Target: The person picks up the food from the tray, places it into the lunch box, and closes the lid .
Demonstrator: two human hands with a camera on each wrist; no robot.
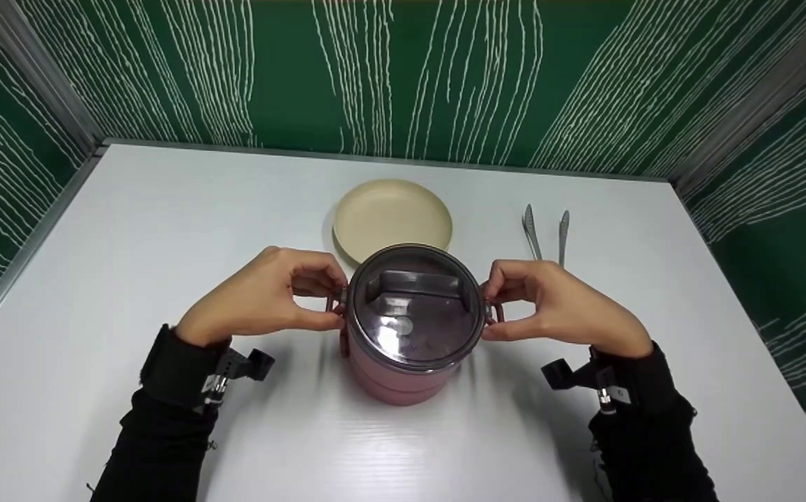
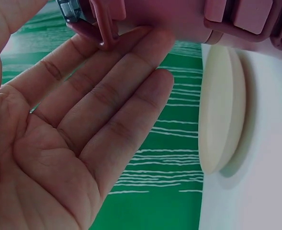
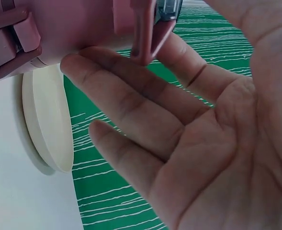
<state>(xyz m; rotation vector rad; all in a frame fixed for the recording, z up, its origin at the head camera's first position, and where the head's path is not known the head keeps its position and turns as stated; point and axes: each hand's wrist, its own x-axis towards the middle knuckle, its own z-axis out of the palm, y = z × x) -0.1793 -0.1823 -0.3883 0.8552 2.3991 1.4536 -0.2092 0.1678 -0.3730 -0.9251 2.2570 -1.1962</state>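
A round pink lunch box with a dark see-through lid stands upright in front of me. My left hand pinches it at the left side latch with thumb and forefinger. On the opposite side, my right hand pinches at the right side latch in the same way. Both wrist views show the upper latch tilted away from the pink wall, the other fingers spread beside or under it. Lower down the body, a second clasp lies against the wall.
Right behind the lunch box lies a cream plate. Two silver utensils rest beyond the right hand, their near ends hidden by it. The white table is bordered by green panels with white streaks.
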